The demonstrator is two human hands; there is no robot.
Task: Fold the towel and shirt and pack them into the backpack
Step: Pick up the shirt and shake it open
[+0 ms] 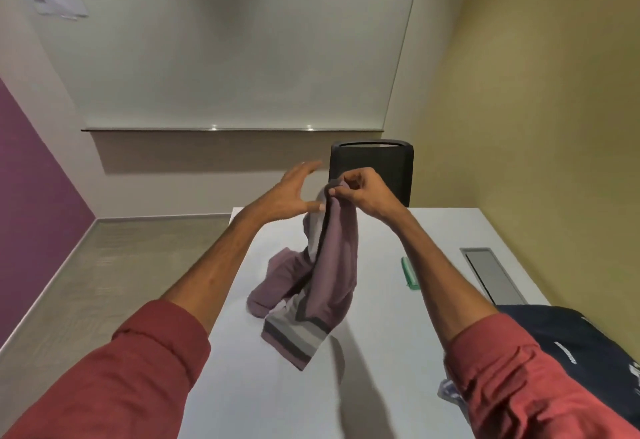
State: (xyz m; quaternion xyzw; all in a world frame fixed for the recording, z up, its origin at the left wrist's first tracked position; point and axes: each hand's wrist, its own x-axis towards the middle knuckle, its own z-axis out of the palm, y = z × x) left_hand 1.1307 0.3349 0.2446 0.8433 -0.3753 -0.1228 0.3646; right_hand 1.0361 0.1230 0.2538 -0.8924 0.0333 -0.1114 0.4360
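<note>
White tabletop (259,386) under the towel (336,258). Right hand (363,192) fingers pinch its top, left hand (287,196) spread open; lone pinch may slip.

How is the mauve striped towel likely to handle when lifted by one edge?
Probably floppy: the towel hangs limp from the pinch of the right hand and bunches in folds on the table. Likely light, since a fingertip pinch carries it. It would probably sag out of shape unless the left hand also holds it.
</note>
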